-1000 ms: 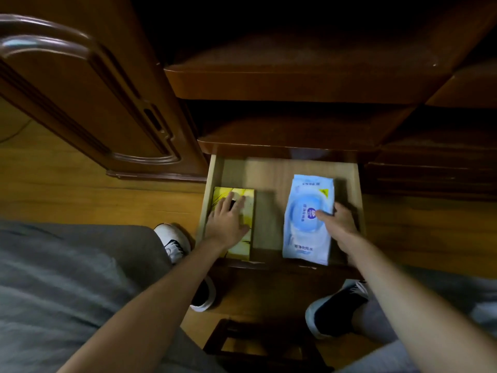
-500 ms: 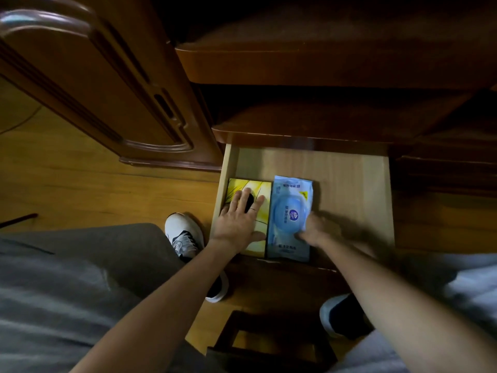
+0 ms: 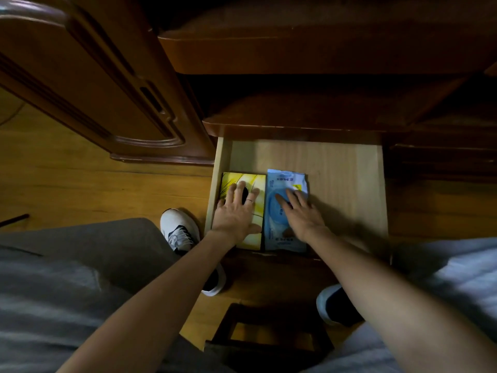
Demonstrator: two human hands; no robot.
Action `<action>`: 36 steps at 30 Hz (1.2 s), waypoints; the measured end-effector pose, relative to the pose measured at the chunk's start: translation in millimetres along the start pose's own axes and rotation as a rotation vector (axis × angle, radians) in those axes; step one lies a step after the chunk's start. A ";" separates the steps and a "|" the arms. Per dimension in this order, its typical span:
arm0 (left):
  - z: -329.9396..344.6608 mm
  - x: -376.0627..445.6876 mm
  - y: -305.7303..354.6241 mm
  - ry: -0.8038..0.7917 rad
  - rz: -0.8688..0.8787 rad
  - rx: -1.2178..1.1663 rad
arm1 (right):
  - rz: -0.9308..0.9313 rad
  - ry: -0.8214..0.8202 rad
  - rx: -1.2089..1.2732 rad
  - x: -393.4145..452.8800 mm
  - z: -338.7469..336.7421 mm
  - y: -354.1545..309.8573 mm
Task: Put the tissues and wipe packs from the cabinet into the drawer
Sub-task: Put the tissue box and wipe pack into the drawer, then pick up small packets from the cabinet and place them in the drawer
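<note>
The pale wooden drawer stands pulled out below the dark cabinet. A yellow tissue box lies flat in its left front corner. My left hand rests flat on top of it, fingers spread. A blue and white wipe pack lies flat right beside the box, touching it. My right hand presses flat on the pack with its fingers apart. The right half of the drawer floor is bare.
The open cabinet door hangs at the left over the wooden floor. Dark cabinet shelves jut out above the drawer. My knees and both shoes flank the drawer front. A small dark wooden stool sits below.
My right hand slid the wipe pack from the drawer's middle to the left against the tissue box, then let go and laid flat on it. The left hand stayed on the box.
</note>
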State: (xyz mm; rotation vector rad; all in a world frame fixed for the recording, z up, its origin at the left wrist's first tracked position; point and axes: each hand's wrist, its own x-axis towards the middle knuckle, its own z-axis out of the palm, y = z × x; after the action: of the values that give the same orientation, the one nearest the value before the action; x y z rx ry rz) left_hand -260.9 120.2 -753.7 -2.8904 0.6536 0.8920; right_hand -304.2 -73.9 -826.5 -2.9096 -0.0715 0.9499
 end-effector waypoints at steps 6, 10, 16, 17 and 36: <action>-3.9 -4.4 -2.0 -0.021 -0.012 -0.057 | -0.019 -0.061 -0.002 -5.7 -11.4 -4.8; -8.1 -14.7 -5.0 0.026 0.014 -0.093 | 0.066 -0.009 0.271 -27.1 -30.0 -8.4; -76.5 -26.8 5.1 0.346 -0.023 -0.209 | 0.084 0.316 0.626 -77.3 -114.2 11.1; -101.2 -31.0 9.5 0.464 0.000 -0.236 | 0.075 0.411 0.651 -89.4 -136.9 18.6; -489.7 -48.6 115.7 1.139 0.436 -0.312 | 0.184 1.019 0.225 -206.7 -500.5 123.9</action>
State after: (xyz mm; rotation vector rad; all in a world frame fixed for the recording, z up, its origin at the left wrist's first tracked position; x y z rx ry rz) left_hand -85.6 -47.6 -310.2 -3.3813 1.2895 -0.8898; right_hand -172.9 -242.3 -313.7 -2.8273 0.3388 -0.5494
